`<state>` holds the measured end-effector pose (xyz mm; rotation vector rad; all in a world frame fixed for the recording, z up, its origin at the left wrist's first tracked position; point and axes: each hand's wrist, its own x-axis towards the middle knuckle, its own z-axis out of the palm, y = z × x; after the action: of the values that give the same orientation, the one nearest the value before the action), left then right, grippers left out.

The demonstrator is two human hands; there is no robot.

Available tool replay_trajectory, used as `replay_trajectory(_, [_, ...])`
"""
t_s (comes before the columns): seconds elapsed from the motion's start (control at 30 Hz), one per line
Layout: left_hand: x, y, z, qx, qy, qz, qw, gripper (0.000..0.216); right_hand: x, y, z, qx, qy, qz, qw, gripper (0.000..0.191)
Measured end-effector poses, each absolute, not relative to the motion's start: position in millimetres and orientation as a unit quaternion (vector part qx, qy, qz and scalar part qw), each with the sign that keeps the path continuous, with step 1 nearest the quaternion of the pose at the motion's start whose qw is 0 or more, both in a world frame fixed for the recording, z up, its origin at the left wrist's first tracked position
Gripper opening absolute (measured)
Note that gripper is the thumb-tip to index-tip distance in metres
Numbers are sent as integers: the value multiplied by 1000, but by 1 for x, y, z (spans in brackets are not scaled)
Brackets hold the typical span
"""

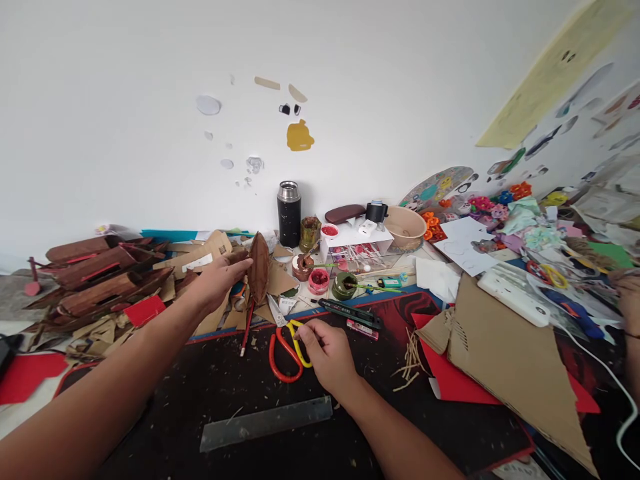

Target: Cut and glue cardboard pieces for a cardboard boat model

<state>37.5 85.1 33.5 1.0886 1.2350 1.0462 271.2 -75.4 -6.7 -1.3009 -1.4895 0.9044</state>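
My left hand (220,277) reaches over the cardboard scraps, its fingers at the near-left edge of a brown boat-shaped piece (259,269), which stands tilted upright at the fingertips. The thumb side is hidden. My right hand (333,353) is closed, thumb against the fingers, above the yellow loop of a pair of scissors (286,357) with red and yellow handles. A small dark bit shows at its fingertips, too small to name. Left of the scissors lies a red pencil (247,327). A clear ruler (267,423) lies on the dark mat in front.
Several brown model boats (100,273) are piled at left. Behind stand a black flask (289,217), open paint jars (319,281) and a beige bowl (405,227). Cutter knives (350,310), a cardboard sheet (510,353) and a white cable (600,360) lie rightward. Another person's arm (633,313) shows at the right edge.
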Motion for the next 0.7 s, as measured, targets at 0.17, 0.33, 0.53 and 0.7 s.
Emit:
replay_trajectory(0.17, [23,53,54,469,553,476,497,62,272,-76,-8,-527,-600,371,474,42])
replay_trajectory(0.33, [-1,9,85,524,564,435,467,48,274,-76,-7,-529,-593,375,477,43])
replay_trajectory(0.53, [-10,-40,82,617,599,300,414,59,275,-76,-8,-527,-649,330,438,40])
replay_trajectory(0.7, [2,-73,64,662,552,210,461,60,273,-78,-11,-524,-731,249,358,35])
